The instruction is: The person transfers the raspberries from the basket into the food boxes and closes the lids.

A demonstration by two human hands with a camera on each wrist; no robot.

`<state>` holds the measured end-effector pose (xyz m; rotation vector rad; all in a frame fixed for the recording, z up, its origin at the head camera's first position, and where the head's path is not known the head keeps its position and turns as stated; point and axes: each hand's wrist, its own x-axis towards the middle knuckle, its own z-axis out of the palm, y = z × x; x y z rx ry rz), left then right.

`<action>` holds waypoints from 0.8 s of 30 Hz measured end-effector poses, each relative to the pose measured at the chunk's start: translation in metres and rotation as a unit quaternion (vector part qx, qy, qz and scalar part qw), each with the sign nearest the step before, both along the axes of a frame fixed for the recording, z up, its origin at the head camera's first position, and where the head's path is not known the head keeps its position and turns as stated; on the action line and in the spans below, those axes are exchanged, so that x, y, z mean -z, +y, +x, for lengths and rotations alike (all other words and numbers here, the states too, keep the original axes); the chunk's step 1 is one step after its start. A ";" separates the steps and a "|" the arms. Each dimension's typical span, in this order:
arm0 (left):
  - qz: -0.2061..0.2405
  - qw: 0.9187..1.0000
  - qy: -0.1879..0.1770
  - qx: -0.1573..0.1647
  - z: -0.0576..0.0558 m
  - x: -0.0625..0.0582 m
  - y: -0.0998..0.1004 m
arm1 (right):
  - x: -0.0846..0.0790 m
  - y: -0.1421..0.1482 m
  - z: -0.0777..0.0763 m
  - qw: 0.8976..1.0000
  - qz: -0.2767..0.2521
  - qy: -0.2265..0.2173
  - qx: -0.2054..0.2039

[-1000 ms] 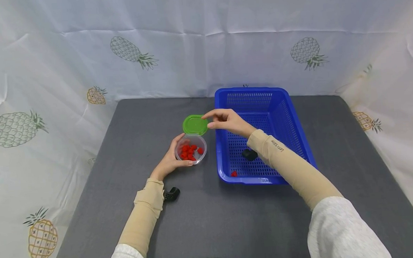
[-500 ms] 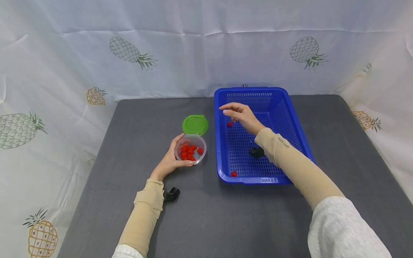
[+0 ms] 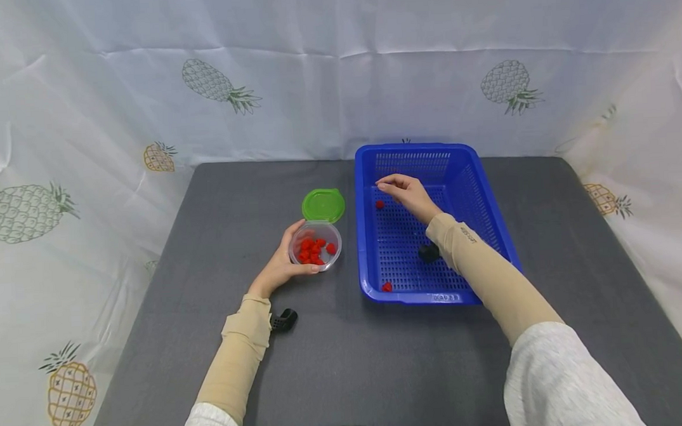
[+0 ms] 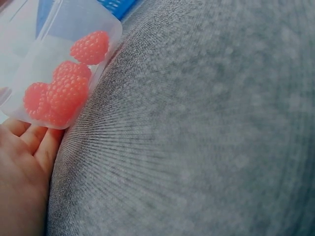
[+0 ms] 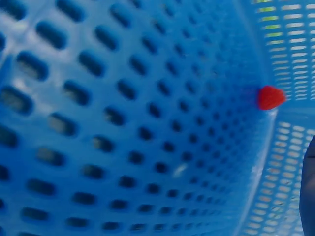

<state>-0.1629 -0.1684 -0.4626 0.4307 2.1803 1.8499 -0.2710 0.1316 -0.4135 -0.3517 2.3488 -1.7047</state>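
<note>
In the head view, my left hand (image 3: 280, 266) grips a clear plastic container (image 3: 339, 238), its thumb and fingers around the left side. Several red raspberries (image 3: 310, 249) lie inside; the left wrist view shows some raspberries (image 4: 69, 93) through the container wall. Just behind it lies a green lid (image 3: 323, 205). My right hand (image 3: 405, 192) is over the blue basket (image 3: 366, 243), fingers loosely bent, with nothing visible between them. One raspberry (image 3: 379, 204) rests in the basket just below that hand, another raspberry (image 3: 387, 287) in its near left corner.
The basket stands right of the container on a grey table (image 3: 325, 366). Its raised rim surrounds a perforated floor. A black wrist camera (image 3: 428, 253) shows under the right wrist, another wrist camera (image 3: 284, 320) beside the left sleeve. A pineapple-print curtain (image 3: 290, 107) hangs behind.
My right hand has moved from beside the green lid rightward over the basket, uncovering a raspberry there. The left hand and container have stayed put.
</note>
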 end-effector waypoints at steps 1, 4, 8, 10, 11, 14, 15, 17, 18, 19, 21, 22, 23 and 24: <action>-0.002 1.000 -0.001 0.000 0.000 0.000 0.000 | 0.005 0.002 -0.002 1.000 0.012 -0.006 0.000; -0.008 1.000 -0.002 -0.001 0.001 0.000 0.000 | 0.022 0.008 -0.009 0.998 0.051 -0.023 -0.001; -0.016 1.000 -0.007 -0.003 0.001 -0.001 0.000 | 0.039 0.015 -0.018 0.994 0.103 -0.025 0.003; -0.019 1.000 -0.010 -0.004 0.000 -0.001 0.000 | 0.042 0.019 -0.020 0.992 0.121 -0.026 0.006; -0.021 1.000 -0.011 -0.005 0.000 -0.002 0.000 | 0.043 0.020 -0.020 0.991 0.128 -0.026 0.005; -0.022 1.000 -0.012 -0.006 -0.001 -0.002 0.001 | 0.036 0.019 -0.017 0.989 0.143 -0.035 -0.002; -0.021 1.000 -0.011 -0.006 -0.001 -0.003 0.001 | 0.036 0.019 -0.017 0.989 0.145 -0.035 -0.003; -0.022 1.000 -0.009 -0.006 -0.001 -0.003 0.001 | 0.038 0.018 -0.018 0.988 0.152 -0.036 -0.006; -0.021 1.000 -0.009 -0.005 0.000 -0.003 0.001 | 0.040 0.018 -0.018 0.987 0.159 -0.034 -0.008; -0.022 1.000 -0.009 -0.005 0.000 -0.003 0.001 | 0.044 0.018 -0.020 0.986 0.165 -0.029 -0.009; -0.021 1.000 -0.006 -0.005 0.001 -0.003 0.002 | 0.051 0.018 -0.023 0.984 0.178 -0.022 -0.012; -0.019 1.000 -0.005 -0.005 0.001 -0.004 0.002 | 0.052 0.018 -0.023 0.982 0.188 -0.019 -0.015; -0.019 1.000 -0.005 -0.005 0.001 -0.004 0.002 | 0.052 0.017 -0.023 0.980 0.196 -0.015 -0.018; -0.019 1.000 -0.004 -0.005 0.001 -0.004 0.002 | 0.053 0.016 -0.023 0.979 0.204 -0.010 -0.021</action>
